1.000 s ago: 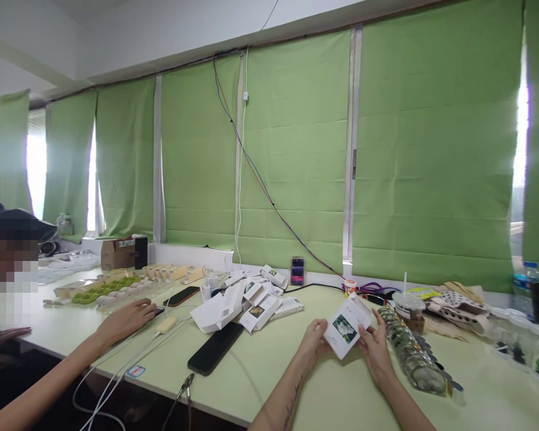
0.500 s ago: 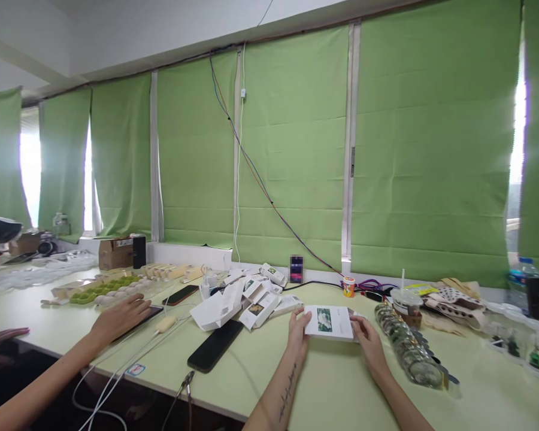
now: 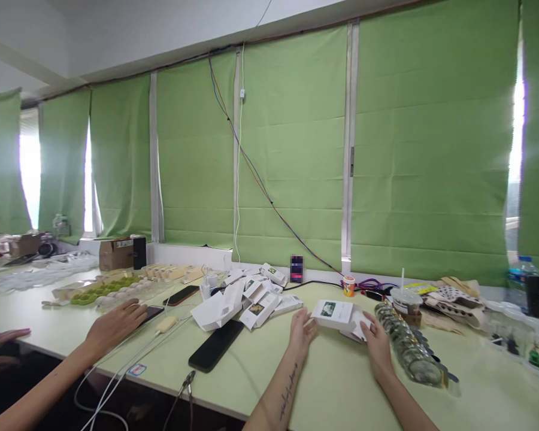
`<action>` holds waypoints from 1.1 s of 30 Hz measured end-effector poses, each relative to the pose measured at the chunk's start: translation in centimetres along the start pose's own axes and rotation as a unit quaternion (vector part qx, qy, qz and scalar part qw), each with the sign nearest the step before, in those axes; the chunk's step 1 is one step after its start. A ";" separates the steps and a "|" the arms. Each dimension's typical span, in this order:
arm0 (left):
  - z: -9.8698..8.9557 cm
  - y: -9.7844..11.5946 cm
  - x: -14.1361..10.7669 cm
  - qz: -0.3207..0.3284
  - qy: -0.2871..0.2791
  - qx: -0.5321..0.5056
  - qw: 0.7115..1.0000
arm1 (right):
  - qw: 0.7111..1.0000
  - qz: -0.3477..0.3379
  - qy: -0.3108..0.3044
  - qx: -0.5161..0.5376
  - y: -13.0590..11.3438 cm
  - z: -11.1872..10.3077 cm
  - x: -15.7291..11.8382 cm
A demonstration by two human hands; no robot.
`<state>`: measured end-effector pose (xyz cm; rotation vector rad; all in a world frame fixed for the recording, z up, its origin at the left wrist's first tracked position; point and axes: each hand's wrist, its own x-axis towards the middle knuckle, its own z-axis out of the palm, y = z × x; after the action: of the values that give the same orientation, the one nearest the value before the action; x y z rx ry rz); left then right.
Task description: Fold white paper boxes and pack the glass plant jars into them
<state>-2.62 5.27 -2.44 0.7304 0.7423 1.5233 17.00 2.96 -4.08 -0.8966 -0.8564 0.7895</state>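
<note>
A small white box [image 3: 339,312] with a green and white picture is held above the table, its right end flap open. My right hand [image 3: 377,344] grips the flap end between thumb and fingers. Just left of the box is my left hand [image 3: 302,332], its fingers apart and holding nothing. A pile of white boxes [image 3: 258,308] lies beyond my left hand, several with pictures on them. To the right of my right hand is a row of stacked clear round containers [image 3: 411,353].
A black phone [image 3: 215,346] lies left of my left arm. Another person's hand [image 3: 117,326] rests at a phone on the left, near white cables [image 3: 130,359] and egg-tray-like packs [image 3: 105,290]. A lidded cup with a straw [image 3: 405,299] stands at the right.
My left hand has let go of the box and moved slightly left. The box has tilted and shifted right in my right hand, and its end flap shows more.
</note>
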 end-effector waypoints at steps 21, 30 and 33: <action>1.5 -1.4 -1.3 0.091 -0.155 0.132 0.975 | 0.949 -0.134 -0.173 -0.226 1.3 1.1 -0.7; 1.1 -1.5 -1.3 0.154 -0.184 0.281 0.929 | 0.883 -0.237 -0.163 -0.370 1.3 0.4 -0.9; 1.1 -1.5 -1.5 0.171 -0.230 0.305 0.908 | 0.867 -0.259 -0.158 -0.394 1.3 0.4 -0.8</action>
<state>-0.75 3.96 -2.98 1.7017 0.7514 1.3349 16.06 2.94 -5.33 -1.1767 -1.6926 0.0748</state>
